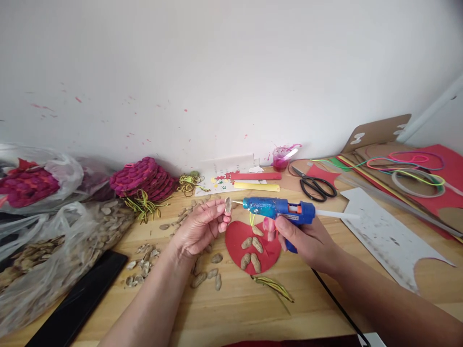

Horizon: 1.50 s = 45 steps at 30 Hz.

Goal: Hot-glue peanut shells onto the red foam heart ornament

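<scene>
Between the fingertips of my left hand [204, 226] is a peanut shell [228, 206], held upright. My right hand [307, 241] grips a blue hot glue gun [277, 209] by its handle, its nozzle pointing left at the shell. A white glue stick [336, 214] sticks out of the gun's back end. Below both hands lies a red paper disc [235, 248] with several peanut shells [256, 262] arranged on it in pairs and a single one near the top. A bundle of yellow-green strings [275, 286] rests just under the disc.
Loose peanuts [198, 279] and broken shells [144, 265] lie left of the disc. A plastic bag of shells [83, 246] and a black flat object [83, 299] are further left. Behind are stacked magenta pieces [144, 178], black-handled scissors [316, 187] and a cup [280, 159]. White card [387, 231] lies right.
</scene>
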{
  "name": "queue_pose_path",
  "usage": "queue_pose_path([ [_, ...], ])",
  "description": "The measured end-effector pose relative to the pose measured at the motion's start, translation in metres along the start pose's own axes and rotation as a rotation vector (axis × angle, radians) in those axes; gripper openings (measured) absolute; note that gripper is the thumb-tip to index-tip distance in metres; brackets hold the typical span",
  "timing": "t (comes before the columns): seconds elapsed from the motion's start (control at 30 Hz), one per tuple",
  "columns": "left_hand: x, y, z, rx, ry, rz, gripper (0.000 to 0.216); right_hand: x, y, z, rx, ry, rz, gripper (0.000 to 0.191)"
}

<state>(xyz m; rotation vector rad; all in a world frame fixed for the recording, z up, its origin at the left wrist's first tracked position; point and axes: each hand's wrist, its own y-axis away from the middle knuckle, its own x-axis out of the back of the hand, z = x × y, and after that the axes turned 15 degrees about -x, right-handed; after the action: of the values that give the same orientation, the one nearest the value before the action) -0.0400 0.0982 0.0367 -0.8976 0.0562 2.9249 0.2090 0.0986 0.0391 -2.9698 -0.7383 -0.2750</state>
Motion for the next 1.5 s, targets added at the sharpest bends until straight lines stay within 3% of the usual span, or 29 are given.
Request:
queue_pose_path([
  [0.3,-0.0023,0.0012,-0.0026,0.041,-0.019,0.029,0.038,-0.0027,0.0004,-0.0059,0.099,0.098,0.065,0.044],
  [1.5,0.0002,0.0006,-0.0054,0.028,-0.007,0.000,0.032,-0.0029,-0.0010,-0.0048,0.076,0.176,0.092,0.046],
])
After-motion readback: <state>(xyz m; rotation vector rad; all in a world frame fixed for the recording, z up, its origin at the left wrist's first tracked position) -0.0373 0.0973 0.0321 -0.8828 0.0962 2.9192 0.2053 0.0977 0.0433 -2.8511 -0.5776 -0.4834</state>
